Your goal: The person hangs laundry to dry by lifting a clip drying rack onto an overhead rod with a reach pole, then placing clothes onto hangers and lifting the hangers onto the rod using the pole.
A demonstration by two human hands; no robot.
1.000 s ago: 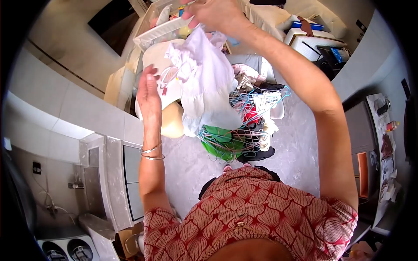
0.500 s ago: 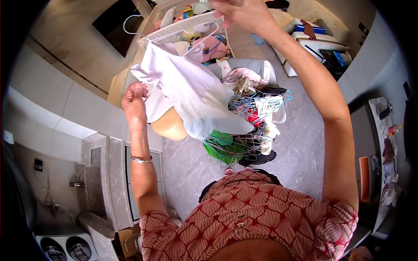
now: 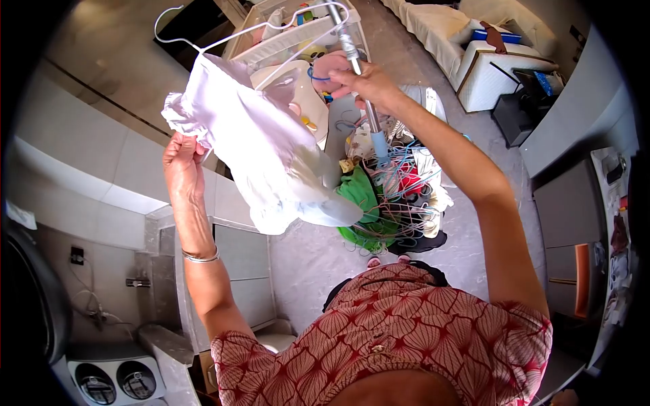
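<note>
At the left, my left hand [image 3: 184, 159] is closed on the ruffled edge of a pale lavender-white garment [image 3: 237, 122]. The garment hangs tilted from a white hanger [image 3: 233, 39], whose hook points left. My right hand [image 3: 371, 88] is wrapped around a shiny metal pole [image 3: 347, 44] with a light blue lower end [image 3: 379, 145]. Near the top of the view, the hanger's right end overlaps the pole; whether they touch I cannot tell. Below the pole is a heap of wire hangers [image 3: 406, 183] with clothes, including a green garment [image 3: 359, 196].
A crib-like white bin [image 3: 298, 32] with toys stands ahead. Beyond, at the right, is a covered sofa [image 3: 433, 30] beside a black box [image 3: 511, 118]. A cluttered counter [image 3: 606, 237] runs along the right, and a cabinet [image 3: 244, 264] stands at the left.
My right hand has come down from the top of the view and now shows gripping the pole. The garment, hanger and my left hand have shifted left.
</note>
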